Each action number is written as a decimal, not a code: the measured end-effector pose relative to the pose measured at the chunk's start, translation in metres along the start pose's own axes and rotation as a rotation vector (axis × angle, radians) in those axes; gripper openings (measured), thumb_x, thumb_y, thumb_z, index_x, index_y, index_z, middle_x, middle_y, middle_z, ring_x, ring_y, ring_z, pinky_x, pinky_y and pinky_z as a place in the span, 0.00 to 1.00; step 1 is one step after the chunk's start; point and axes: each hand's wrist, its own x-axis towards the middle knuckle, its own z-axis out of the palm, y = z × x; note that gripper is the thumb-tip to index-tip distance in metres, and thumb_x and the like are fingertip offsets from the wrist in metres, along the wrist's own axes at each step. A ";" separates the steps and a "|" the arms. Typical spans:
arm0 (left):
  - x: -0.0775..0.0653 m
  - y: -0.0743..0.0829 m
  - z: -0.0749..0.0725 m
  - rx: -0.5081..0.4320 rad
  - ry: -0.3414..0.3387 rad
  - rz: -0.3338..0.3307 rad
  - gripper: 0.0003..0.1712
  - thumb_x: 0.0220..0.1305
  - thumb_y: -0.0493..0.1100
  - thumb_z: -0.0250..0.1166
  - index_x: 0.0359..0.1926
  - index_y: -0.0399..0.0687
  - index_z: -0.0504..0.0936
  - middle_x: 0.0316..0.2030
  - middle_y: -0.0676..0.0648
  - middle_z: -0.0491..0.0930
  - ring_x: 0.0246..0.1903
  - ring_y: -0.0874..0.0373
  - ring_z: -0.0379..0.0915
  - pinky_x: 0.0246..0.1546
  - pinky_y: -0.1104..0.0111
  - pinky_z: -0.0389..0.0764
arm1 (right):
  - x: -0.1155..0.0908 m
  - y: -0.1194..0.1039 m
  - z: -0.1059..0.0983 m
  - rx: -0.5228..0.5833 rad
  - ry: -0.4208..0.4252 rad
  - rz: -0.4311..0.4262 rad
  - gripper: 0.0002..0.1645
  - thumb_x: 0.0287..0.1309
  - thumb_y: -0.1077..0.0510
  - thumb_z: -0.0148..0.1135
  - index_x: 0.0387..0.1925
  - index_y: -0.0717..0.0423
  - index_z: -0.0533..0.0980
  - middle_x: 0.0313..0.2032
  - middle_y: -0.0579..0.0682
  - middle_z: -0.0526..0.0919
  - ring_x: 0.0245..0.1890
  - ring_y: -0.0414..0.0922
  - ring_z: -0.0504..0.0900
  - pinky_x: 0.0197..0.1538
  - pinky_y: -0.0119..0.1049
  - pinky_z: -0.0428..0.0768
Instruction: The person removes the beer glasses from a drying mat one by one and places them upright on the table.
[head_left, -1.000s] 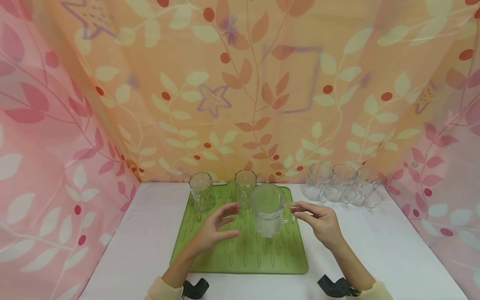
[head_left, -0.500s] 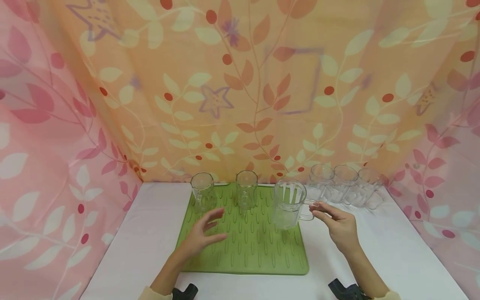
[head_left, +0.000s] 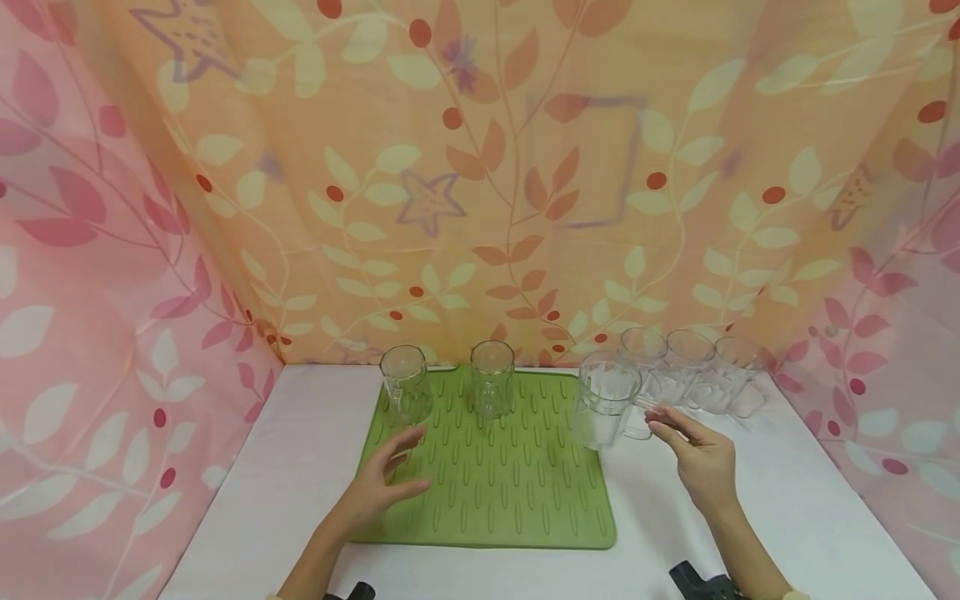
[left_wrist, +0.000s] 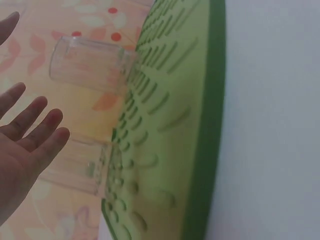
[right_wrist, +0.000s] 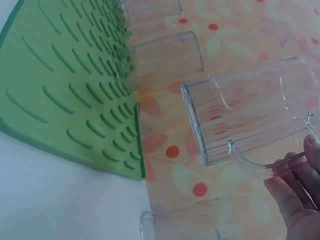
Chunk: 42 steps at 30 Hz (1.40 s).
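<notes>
- Backdrop: orange cloth [head_left: 517, 175] printed with leaves and berries; pink cloth [head_left: 82, 300] at both sides.
- Surface [head_left: 255, 492], white, bearing a ribbed green mat [head_left: 487, 496].
- Held mug [head_left: 603, 408], clear glass, one: over the mat's right edge in the head view; the right wrist view alone shows a gap between its lower end and the mat.
- Its orientation: long axis near vertical, handle [right_wrist: 250, 166] toward the person's right; which end is the mouth, cannot tell.
- Right hand [head_left: 705, 462]: thumb and fingers pinching the handle, closest seen in the right wrist view.
- Left hand [head_left: 375, 483]: holding nothing, fingers parted, above the mat's left side; the left wrist view shows the spread plainly.
- Rear mugs [head_left: 492, 383], two, glass, standing apart along the mat's back.
- Row of mugs [head_left: 686, 367], three, glass, right of the mat; the head view shows all three.
</notes>
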 end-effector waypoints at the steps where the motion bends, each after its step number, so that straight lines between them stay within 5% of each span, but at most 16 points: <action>1: -0.001 -0.005 -0.001 0.003 0.003 -0.010 0.40 0.49 0.41 0.70 0.63 0.45 0.62 0.63 0.43 0.63 0.62 0.46 0.57 0.62 0.48 0.57 | 0.000 0.002 -0.001 -0.014 0.013 0.002 0.18 0.45 0.75 0.63 0.43 0.72 0.77 0.34 0.45 0.85 0.36 0.36 0.83 0.42 0.24 0.78; 10: -0.012 -0.020 -0.010 0.074 0.043 -0.101 0.42 0.48 0.44 0.71 0.64 0.52 0.62 0.64 0.47 0.62 0.63 0.47 0.56 0.63 0.50 0.57 | -0.003 0.016 -0.013 -0.013 0.095 0.008 0.21 0.44 0.77 0.63 0.44 0.74 0.76 0.34 0.46 0.85 0.35 0.35 0.83 0.42 0.23 0.78; 18: -0.023 -0.031 -0.020 0.136 0.071 -0.097 0.43 0.47 0.45 0.72 0.64 0.48 0.62 0.63 0.46 0.62 0.62 0.44 0.56 0.61 0.48 0.59 | -0.005 0.030 -0.027 0.108 0.156 0.047 0.21 0.44 0.79 0.61 0.44 0.80 0.73 0.32 0.46 0.85 0.34 0.37 0.84 0.42 0.25 0.78; 24: -0.032 -0.035 -0.030 0.204 0.082 -0.111 0.45 0.46 0.47 0.72 0.65 0.49 0.61 0.64 0.43 0.61 0.63 0.43 0.55 0.60 0.46 0.60 | -0.006 0.039 -0.036 0.045 0.201 0.084 0.21 0.44 0.78 0.62 0.45 0.77 0.74 0.31 0.42 0.85 0.33 0.35 0.83 0.41 0.25 0.77; 35: -0.046 -0.044 -0.041 0.272 0.042 -0.242 0.51 0.42 0.50 0.74 0.66 0.43 0.59 0.65 0.37 0.57 0.65 0.38 0.48 0.61 0.42 0.51 | -0.013 0.050 -0.049 0.141 0.274 0.141 0.22 0.42 0.80 0.62 0.44 0.80 0.72 0.31 0.45 0.86 0.31 0.36 0.84 0.38 0.26 0.78; 42: -0.051 -0.050 -0.042 0.299 0.025 -0.257 0.54 0.40 0.51 0.74 0.66 0.40 0.58 0.64 0.33 0.56 0.65 0.36 0.46 0.62 0.43 0.46 | -0.015 0.103 -0.071 0.187 0.256 0.060 0.25 0.41 0.77 0.65 0.46 0.77 0.73 0.35 0.48 0.85 0.33 0.39 0.84 0.39 0.28 0.79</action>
